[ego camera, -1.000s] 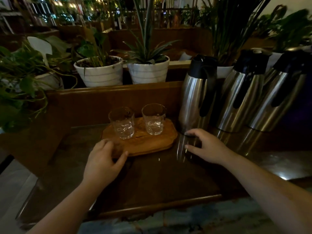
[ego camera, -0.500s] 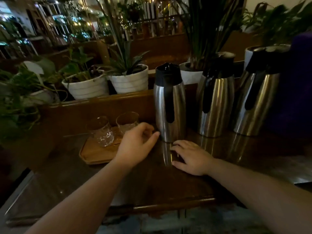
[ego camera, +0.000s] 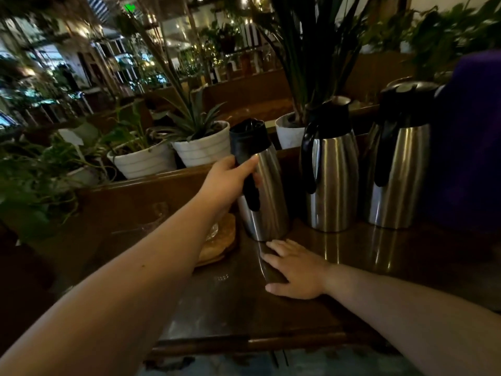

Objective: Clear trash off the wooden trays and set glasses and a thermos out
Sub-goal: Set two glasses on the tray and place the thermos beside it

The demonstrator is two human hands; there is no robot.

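Three steel thermoses with black lids stand in a row on the dark wooden table [ego camera: 271, 316]. My left hand [ego camera: 230, 180] is wrapped around the black handle of the leftmost thermos [ego camera: 267, 202], which leans to the left. My right hand [ego camera: 294, 270] rests flat on the table just in front of that thermos, fingers spread, holding nothing. The wooden tray [ego camera: 219, 245] lies left of the thermos, mostly hidden behind my left forearm. One glass [ego camera: 160, 215] on it shows faintly in the dark; the other is hidden.
The other two thermoses [ego camera: 329, 169] [ego camera: 398, 164] stand to the right, next to a dark purple shape [ego camera: 469, 142]. A raised wooden ledge [ego camera: 151, 177] runs behind the table, with white plant pots [ego camera: 202, 146] [ego camera: 143, 161] on it. Leafy plants crowd the left side.
My left hand left the tray, moved right and up, and closed on the leftmost thermos's handle; that thermos now tilts. The right hand stayed flat on the table. My view turned right.
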